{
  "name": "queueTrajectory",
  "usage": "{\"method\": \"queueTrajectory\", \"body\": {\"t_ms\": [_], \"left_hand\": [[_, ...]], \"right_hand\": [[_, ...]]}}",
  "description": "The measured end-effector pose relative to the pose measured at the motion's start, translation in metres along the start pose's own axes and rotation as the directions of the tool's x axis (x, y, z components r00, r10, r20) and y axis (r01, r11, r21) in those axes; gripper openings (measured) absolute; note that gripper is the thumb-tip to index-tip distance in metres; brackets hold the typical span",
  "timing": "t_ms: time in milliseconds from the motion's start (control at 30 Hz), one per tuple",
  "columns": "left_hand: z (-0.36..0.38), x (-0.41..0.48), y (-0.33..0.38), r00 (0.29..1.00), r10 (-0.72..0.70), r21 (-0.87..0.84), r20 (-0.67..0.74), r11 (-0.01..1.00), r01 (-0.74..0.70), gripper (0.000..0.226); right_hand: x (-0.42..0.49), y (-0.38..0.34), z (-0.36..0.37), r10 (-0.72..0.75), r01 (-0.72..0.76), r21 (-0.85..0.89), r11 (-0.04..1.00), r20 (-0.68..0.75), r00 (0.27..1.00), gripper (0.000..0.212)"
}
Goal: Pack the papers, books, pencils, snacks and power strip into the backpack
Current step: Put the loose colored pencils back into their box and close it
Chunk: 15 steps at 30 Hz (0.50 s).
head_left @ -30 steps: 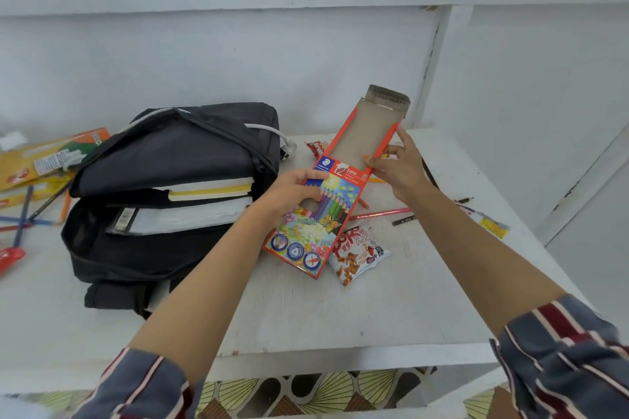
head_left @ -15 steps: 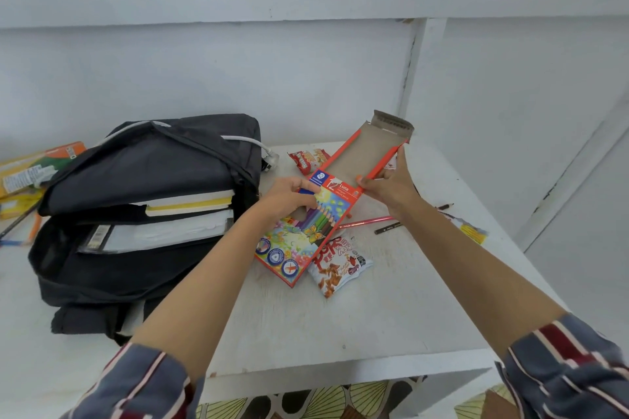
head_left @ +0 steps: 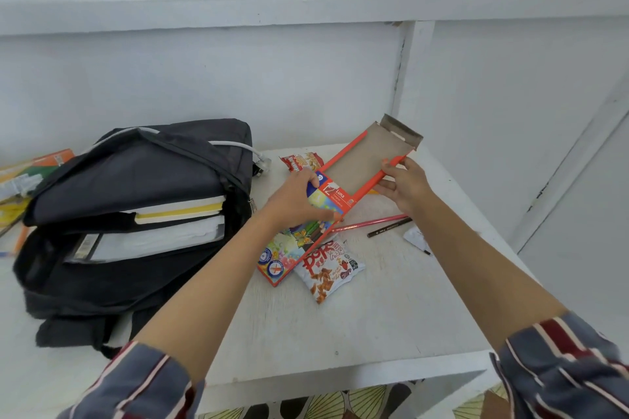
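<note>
Gripping pencil box (head_left: 360, 163), left hand (head_left: 296, 204) hides middle.

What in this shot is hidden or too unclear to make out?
Head view only.
Pencil box: its middle sits under the left hand.
Backpack: depths dark under its flap.
Orange packages: cut by the left edge, partly behind the backpack.
Far snack packet: print too small to read.

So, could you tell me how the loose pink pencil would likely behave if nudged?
The long pink pencil looks thin and stiff, so it should lift easily and feel light. Lying loose on the flat white table, it may roll if pushed sideways, perhaps into the dark brown pencil beside it.
</note>
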State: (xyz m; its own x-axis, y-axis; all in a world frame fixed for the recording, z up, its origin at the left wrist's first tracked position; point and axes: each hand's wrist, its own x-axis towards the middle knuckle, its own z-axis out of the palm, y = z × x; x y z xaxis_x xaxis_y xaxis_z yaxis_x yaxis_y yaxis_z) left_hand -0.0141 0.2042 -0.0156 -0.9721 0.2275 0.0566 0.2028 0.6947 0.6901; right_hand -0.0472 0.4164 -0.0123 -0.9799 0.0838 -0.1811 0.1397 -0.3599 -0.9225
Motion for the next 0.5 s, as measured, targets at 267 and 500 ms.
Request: {"method": "queueTrajectory", "body": {"t_ms": [267, 500], "left_hand": [[0.009, 0.004, 0.006, 1.0, -0.015, 0.159, -0.006, 0.987, 0.016, 0.087], [0.013, 0.003, 0.007, 0.997, 0.018, 0.225, -0.069, 0.974, -0.002, 0.108]], "right_hand": [[0.0, -0.001, 0.002, -0.006, 0.007, 0.014, 1.0, -0.013, 1.0, 0.017], [-0.001, -0.004, 0.001, 0.008, -0.006, 0.059, 0.998, -0.027, 1.0, 0.021]]}}
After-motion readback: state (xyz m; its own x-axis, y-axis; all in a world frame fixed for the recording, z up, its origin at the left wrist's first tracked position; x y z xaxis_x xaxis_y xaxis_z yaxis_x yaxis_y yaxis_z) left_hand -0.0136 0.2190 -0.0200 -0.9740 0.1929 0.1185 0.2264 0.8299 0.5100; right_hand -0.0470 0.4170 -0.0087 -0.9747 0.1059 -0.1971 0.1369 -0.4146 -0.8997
